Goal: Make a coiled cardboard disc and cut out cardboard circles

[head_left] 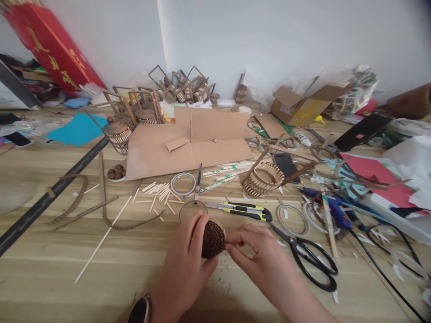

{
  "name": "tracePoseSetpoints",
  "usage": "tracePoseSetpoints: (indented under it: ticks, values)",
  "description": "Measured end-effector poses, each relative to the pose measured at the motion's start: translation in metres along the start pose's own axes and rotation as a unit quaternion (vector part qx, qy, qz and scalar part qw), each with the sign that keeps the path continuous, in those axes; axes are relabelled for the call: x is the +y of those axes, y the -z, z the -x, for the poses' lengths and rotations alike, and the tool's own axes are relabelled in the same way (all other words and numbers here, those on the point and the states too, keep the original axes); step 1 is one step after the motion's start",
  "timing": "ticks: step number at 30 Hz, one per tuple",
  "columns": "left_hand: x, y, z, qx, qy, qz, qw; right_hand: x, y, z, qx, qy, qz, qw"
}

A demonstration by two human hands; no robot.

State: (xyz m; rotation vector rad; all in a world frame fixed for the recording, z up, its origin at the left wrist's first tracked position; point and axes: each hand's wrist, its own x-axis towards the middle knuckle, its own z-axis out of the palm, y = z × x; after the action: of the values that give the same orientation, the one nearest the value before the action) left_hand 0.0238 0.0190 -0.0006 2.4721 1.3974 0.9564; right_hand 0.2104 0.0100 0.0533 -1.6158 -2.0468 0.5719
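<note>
My left hand is wrapped round a small dark-brown dome of coiled corrugated cardboard, held just above the wooden floor. My right hand pinches the dome's right edge with thumb and forefinger. A watch sits on my left wrist. Just beyond the dome lie a clear round lid and a yellow-and-black utility knife.
Black scissors lie right of my hands, a blue glue gun with its black cord beyond. A half-built cardboard basket, flattened cardboard, wooden sticks, tape rings and finished lanterns crowd the floor behind.
</note>
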Motion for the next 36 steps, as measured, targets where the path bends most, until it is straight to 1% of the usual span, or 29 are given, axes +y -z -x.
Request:
tracePoseSetpoints:
  ticks: [3, 8, 14, 18, 23, 28, 36]
  values:
    - [0.001, 0.002, 0.000, 0.000, -0.013, -0.026, 1.000, 0.000, -0.003, -0.002, 0.007, -0.009, 0.010, 1.000]
    - [0.001, 0.001, 0.001, 0.007, -0.012, -0.031, 0.999, -0.002, -0.005, 0.000, 0.010, -0.015, 0.010, 1.000]
    - [0.002, 0.001, -0.001, 0.010, -0.025, -0.050, 0.998, -0.002, -0.009, 0.001, 0.029, -0.020, 0.027, 0.999]
    - [0.003, 0.003, 0.000, 0.017, -0.034, -0.065, 0.997, -0.001, -0.010, 0.001, 0.027, -0.026, 0.028, 0.999]
    - [0.003, 0.002, 0.001, 0.024, -0.024, -0.080, 0.996, 0.001, -0.009, 0.003, 0.035, -0.019, 0.007, 0.999]
    - [0.003, 0.003, 0.000, 0.028, -0.041, -0.094, 0.994, 0.001, -0.011, 0.003, 0.035, -0.013, 0.003, 0.999]
    - [0.005, 0.004, 0.000, 0.022, -0.042, -0.090, 0.995, 0.002, -0.016, 0.002, 0.065, 0.016, 0.027, 0.997]
